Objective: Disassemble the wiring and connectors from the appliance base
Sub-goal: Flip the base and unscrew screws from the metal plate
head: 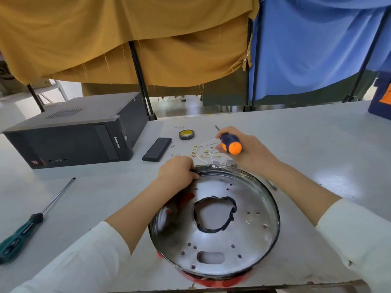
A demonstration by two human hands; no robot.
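The round metal appliance base (213, 261) lies in front of me near the table's front edge, a black-taped hole at its middle. My left hand (176, 173) grips the base's far-left rim, fingers curled over it. My right hand (243, 148) is raised beyond the far rim and holds a blue screwdriver (230, 143) with an orange cap, its shaft pointing away from me. Loose white wires with brass connectors (203, 152) lie on the table just past the base, between my hands.
A black computer case (72, 132) lies at the left. A green-handled screwdriver (31, 223) lies at the front left. A black flat box (157, 149) and a roll of tape (187, 134) sit beyond the wires. Curtains on poles hang behind the table.
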